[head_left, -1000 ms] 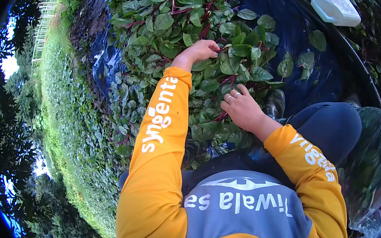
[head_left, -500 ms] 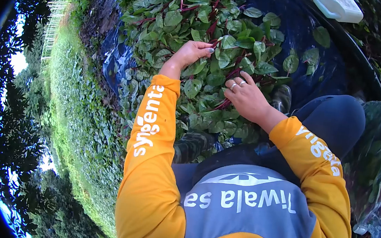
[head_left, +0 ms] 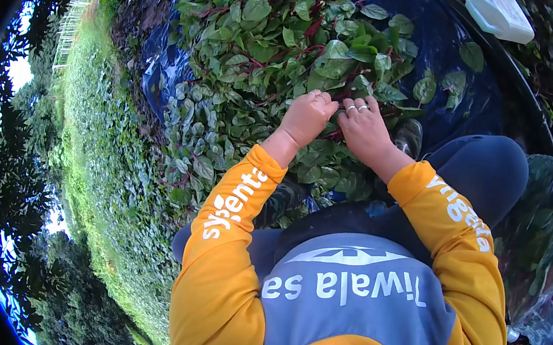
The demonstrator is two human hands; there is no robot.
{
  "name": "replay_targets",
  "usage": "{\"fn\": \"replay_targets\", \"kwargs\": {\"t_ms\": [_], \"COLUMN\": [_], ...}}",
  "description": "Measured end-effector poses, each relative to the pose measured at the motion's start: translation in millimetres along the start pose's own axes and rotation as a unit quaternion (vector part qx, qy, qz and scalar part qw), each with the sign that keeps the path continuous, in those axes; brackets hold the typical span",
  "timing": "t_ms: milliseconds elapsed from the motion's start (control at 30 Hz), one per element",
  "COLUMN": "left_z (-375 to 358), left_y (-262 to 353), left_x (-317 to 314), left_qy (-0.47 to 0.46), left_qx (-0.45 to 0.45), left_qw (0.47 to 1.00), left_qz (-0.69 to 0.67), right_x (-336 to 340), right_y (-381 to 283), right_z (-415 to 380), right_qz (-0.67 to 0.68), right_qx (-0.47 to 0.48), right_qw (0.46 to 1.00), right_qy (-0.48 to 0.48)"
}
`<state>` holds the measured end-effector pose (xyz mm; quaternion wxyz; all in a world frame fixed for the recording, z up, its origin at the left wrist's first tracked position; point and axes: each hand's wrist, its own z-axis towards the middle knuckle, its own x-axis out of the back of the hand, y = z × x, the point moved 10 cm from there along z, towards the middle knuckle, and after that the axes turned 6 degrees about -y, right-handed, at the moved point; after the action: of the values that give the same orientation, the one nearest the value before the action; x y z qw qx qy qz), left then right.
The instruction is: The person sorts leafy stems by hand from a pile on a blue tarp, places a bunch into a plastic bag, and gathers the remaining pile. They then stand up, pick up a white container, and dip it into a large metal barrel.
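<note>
Leafy greens with red stems point(head_left: 283, 45) lie heaped on the dark blue plastic sheet point(head_left: 452, 103), filling its middle and far side. I have both hands down at the near edge of that heap, side by side and nearly touching. My left hand point(head_left: 307, 116) is curled shut on a bunch of stems. My right hand point(head_left: 364, 126), rings showing, presses its fingers into the same bunch. A white plastic container point(head_left: 499, 14) sits at the sheet's far right edge.

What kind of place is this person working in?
Most likely an outdoor farm plot or field edge. A heap of leafy greens with red stems lies on a dark plastic sheet, with a grassy bank and trees beside it. Both hands work in the pile.
</note>
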<state>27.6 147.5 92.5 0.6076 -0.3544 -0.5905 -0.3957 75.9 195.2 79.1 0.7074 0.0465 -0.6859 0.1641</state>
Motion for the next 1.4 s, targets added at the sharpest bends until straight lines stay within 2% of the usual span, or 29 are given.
{"fn": "replay_targets", "kwargs": {"t_ms": [167,233,300,333,367,400,433,467,500,567,633,700,733,833,900,967,1000,1067,1100,1133,1167,1200,1233,1267,1300,1333,1400], "left_z": [-25.7,-41.9,-77.0,-110.7,-156.9,-185.3,-215.1,-239.3,-249.6,-246.3,-202.4,-155.9,-149.6,-143.6,-147.9,-160.3,-170.7,-216.6,-261.4,-292.3,-335.8,-320.5,-312.2,-291.9,-271.1,-244.4,-204.4], "left_y": [15.4,2.6,-36.6,-64.9,-96.2,-111.2,-121.6,-119.1,-116.3,-105.4,-82.9,-49.6,-47.8,-50.1,-44.4,-49.4,-53.2,-79.7,-98.5,-112.2,-129.4,-114.2,-115.1,-128.1,-130.9,-121.2,-88.8], "left_x": [-7.7,-9.6,-19.5,-24.2,-44.4,-36.4,-39.4,-31.6,-23.6,-18.7,-18.5,-22.2,-36.7,-58.2,-62.7,-80.4,-85.7,-105.7,-111.0,-84.3,-86.9,-26.1,-7.2,-10.4,-16.9,-36.0,-59.9], "left_qy": [0.060,0.099,0.131,0.199,0.215,0.193,0.086,0.038,0.020,0.113,0.200,0.114,0.067,0.066,0.082,0.074,0.073,0.154,0.255,0.296,0.415,0.265,0.264,0.247,0.221,0.137,-0.116], "left_qx": [0.099,0.202,0.351,0.416,0.514,0.504,0.576,0.654,0.666,0.566,0.433,0.357,0.376,0.401,0.381,0.398,0.402,0.476,0.586,0.640,0.632,0.664,0.666,0.609,0.534,0.493,0.464], "left_qw": [0.992,0.968,0.906,0.853,0.783,0.827,0.809,0.755,0.742,0.816,0.859,0.921,0.918,0.901,0.906,0.881,0.880,0.759,0.628,0.627,0.611,0.690,0.689,0.752,0.788,0.793,0.820], "left_qz": [-0.050,-0.110,-0.198,-0.246,-0.276,-0.154,-0.073,0.032,0.074,0.036,-0.184,-0.111,-0.108,-0.153,-0.164,-0.245,-0.243,-0.416,-0.445,-0.331,-0.234,0.112,0.113,-0.050,-0.211,-0.331,-0.315], "right_x": [-7.3,-14.0,-18.4,-18.4,-17.8,-13.7,-10.4,-9.7,-11.1,-9.8,-11.5,-11.2,-10.8,-11.7,-15.0,-16.5,-17.2,-17.1,-16.0,-14.9,-11.2,-7.9,-7.5,-6.3,-4.9,-4.8,-5.4], "right_y": [-11.8,-12.1,-11.5,-9.5,-10.8,-11.9,-12.4,-14.2,-15.0,-22.4,-28.8,-34.6,-39.5,-45.5,-48.4,-50.4,-51.8,-53.3,-52.9,-52.8,-54.0,-55.1,-53.8,-53.6,-56.4,-59.7,-61.2], "right_z": [-1.8,-2.9,-6.6,-8.7,-8.1,-7.5,-6.6,-7.2,-6.4,-7.8,-8.6,-8.9,-9.8,-9.7,-11.3,-12.0,-12.8,-14.3,-14.2,-13.8,-13.2,-12.6,-11.2,-11.3,-12.9,-13.1,-10.7], "right_qz": [-0.004,0.030,0.033,0.035,0.034,0.036,0.038,0.037,0.039,0.032,0.040,0.041,0.054,0.068,0.042,0.046,0.049,0.050,0.047,0.046,0.055,0.064,0.065,0.074,0.084,0.085,0.068], "right_qx": [0.002,-0.034,-0.034,-0.039,-0.031,-0.025,-0.020,-0.013,-0.010,0.009,0.017,0.026,0.036,0.045,0.051,0.059,0.062,0.068,0.070,0.071,0.078,0.087,0.089,0.094,0.101,0.106,0.108], "right_qw": [0.999,0.996,0.997,0.997,0.997,0.998,0.998,0.999,0.999,0.999,0.999,0.998,0.998,0.996,0.996,0.996,0.996,0.995,0.996,0.996,0.995,0.994,0.993,0.993,0.991,0.991,0.991], "right_qy": [-0.054,-0.072,-0.066,-0.055,-0.057,-0.048,-0.038,-0.026,-0.026,-0.006,-0.017,-0.027,-0.027,-0.039,-0.052,-0.051,-0.050,-0.044,-0.037,-0.038,-0.034,-0.030,-0.030,-0.022,-0.014,-0.016,-0.026]}}
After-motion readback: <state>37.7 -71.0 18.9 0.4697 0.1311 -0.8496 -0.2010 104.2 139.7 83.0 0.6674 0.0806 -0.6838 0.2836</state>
